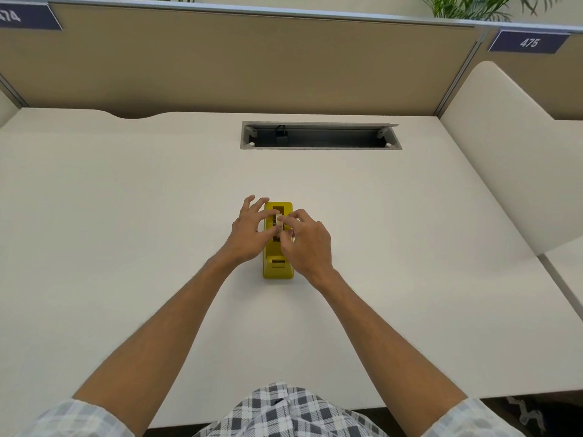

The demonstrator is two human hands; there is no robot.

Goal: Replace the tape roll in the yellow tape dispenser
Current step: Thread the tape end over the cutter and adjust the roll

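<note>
A yellow tape dispenser (278, 267) stands lengthwise in the middle of the white desk (126, 216), its cutter end toward me. A small pale tape roll (277, 219) sits in the dispenser's top slot. My left hand (247, 233) is at the dispenser's left side, fingers spread, with fingertips on the roll. My right hand (304, 242) comes from the right and pinches the roll with thumb and forefinger. The lower part of the roll and the slot are hidden by my fingers.
An open grey cable trough (320, 135) is set into the desk behind the dispenser. Tan partition panels (236, 64) close the back, and a white side divider (504, 146) rises at the right. The desk's front edge is near my body.
</note>
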